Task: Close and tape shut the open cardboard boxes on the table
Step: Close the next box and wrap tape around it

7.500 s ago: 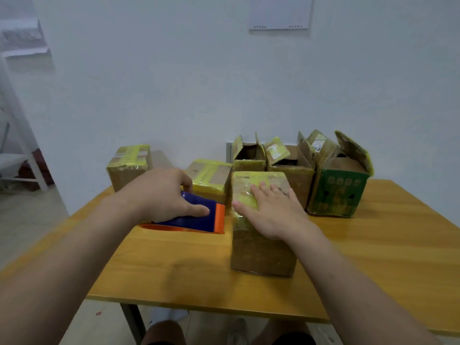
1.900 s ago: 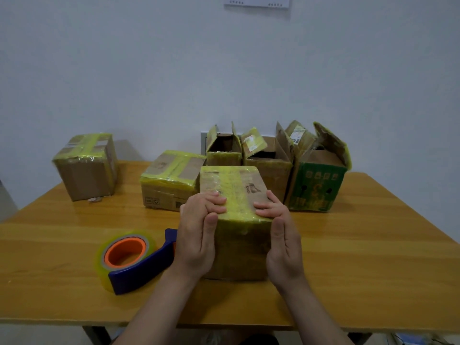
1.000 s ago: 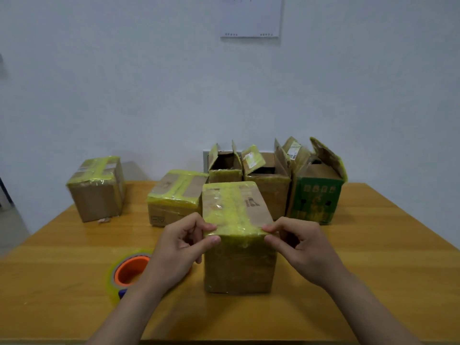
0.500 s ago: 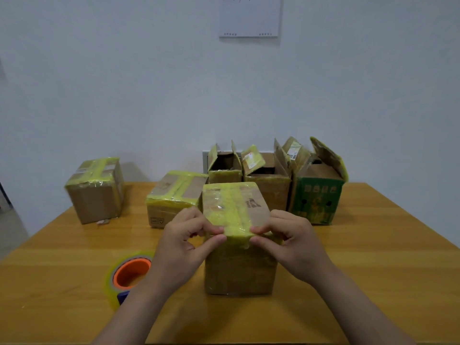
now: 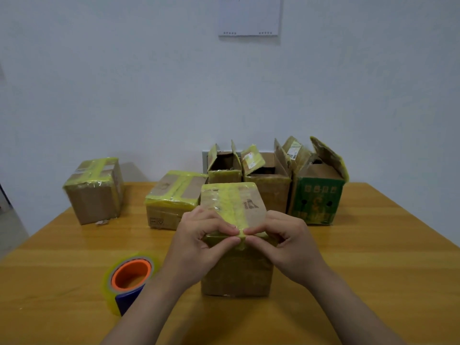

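Item under work: the near box (image 5: 236, 267), upright at the near centre of the desk (image 5: 373, 257), flaps closed, with a yellow tape strip (image 5: 232, 205) running along its top from the far edge to the near edge. The left hand (image 5: 199, 245) and right hand (image 5: 286, 247) meet at the near top edge. The fingers (image 5: 220, 227) of both are curled, forefingers above and thumbs on the front face, pinching the end of the strip down over the edge; neither hand is released. The tape roll (image 5: 130, 275), orange core in a blue holder, lies on the desk just left of the box, apart from both hands. At the far side, 2 sealed boxes (image 5: 93, 195) sit left of centre, and 3 open boxes (image 5: 267, 185) stand in a row with flaps up, the rightmost printed green. Assessment: the step in hand is bedding the tape end onto the front face, and the task appears about half done, with 3 boxes to close. Handling: the near box looks light and moderately stiff, its worn cardboard partly covered in glossy tape, so the faces may be slippery. It is best held low by opposite side walls, not by the taped top. The tape is thin, sticky and apt to wrinkle or fold onto itself, so press from the centre outward.
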Demonstrator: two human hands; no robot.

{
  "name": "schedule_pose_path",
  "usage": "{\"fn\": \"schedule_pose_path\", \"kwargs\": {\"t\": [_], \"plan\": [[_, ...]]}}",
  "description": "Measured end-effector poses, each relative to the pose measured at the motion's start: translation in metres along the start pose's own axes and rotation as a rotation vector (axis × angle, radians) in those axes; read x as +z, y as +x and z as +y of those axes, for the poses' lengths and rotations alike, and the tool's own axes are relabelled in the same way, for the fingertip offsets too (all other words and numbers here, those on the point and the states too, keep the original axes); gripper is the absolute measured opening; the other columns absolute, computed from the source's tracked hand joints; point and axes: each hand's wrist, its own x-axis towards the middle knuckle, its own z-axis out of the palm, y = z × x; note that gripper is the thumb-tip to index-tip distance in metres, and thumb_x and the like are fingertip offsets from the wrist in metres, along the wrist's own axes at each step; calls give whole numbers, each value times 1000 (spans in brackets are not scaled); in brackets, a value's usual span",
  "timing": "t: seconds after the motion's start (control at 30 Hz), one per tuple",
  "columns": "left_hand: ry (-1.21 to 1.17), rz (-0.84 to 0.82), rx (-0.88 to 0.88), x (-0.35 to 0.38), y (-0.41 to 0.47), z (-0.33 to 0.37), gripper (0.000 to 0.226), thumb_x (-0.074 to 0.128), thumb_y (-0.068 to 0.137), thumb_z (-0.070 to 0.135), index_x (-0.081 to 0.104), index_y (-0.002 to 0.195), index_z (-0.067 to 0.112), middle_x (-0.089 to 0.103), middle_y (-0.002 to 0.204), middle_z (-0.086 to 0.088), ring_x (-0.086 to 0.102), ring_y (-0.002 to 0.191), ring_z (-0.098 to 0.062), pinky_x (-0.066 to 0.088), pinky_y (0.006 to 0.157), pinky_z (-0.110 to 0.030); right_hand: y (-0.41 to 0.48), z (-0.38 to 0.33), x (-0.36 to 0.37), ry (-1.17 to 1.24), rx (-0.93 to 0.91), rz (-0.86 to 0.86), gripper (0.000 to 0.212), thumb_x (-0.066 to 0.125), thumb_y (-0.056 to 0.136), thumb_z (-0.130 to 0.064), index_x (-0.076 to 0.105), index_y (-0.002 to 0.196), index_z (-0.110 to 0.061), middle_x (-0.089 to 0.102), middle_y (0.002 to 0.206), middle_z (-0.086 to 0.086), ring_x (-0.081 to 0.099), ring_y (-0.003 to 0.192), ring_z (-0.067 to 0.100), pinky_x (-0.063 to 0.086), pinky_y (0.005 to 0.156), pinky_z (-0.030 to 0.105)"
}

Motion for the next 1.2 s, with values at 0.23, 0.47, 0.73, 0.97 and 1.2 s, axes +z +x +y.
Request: {"fn": "schedule_pose_path", "kwargs": {"t": [0.23, 0.47, 0.73, 0.97, 1.2], "plan": [[49, 20, -16, 15, 0, 5, 29, 68, 85, 62, 80, 90, 36, 56, 85, 21, 51, 96, -10, 35, 83, -31, -14, 4, 5, 201, 154, 130, 20, 79, 85, -43, 82, 93, -25, 52, 79, -9, 51, 70, 15, 40, 57, 20], [93, 74, -6, -3, -9, 0, 33, 73, 82, 57, 79, 109, 39, 54, 113, 15, 52, 110, -16, 45, 89, -25, -25, 9, -4, 230, 190, 145, 20, 81, 81, -34, 80, 101, -29, 57, 76, -9, 52, 66, 13, 42, 58, 22], [-216, 79, -226, -22, -31, -13, 23, 76, 84, 24, 78, 106, 29, 53, 74, 3, 53, 70, -14, 48, 65, -23, -29, 4, 5, 391, 261, 108, 2, 73, 89, -22, 74, 90, -20, 62, 74, -3, 53, 67, 8, 43, 62, 20], [-350, -3, -325, -28, -22, -12, 15, 75, 85, 25, 80, 97, 31, 59, 71, 2, 54, 65, -13, 49, 58, -26, -25, 3, -2, 438, 308, 76, 5, 72, 88, -22, 75, 89, -27, 61, 73, 1, 52, 65, 6, 43, 58, 19], [-368, 64, -381, -25, -26, -8, 15, 74, 85, 31, 79, 99, 33, 60, 72, 0, 55, 68, -14, 49, 60, -28, -24, -6, -6, 499, 387, 83, 21, 77, 87, -44, 76, 94, -24, 59, 70, 1, 46, 55, 10, 37, 48, 21]]}}
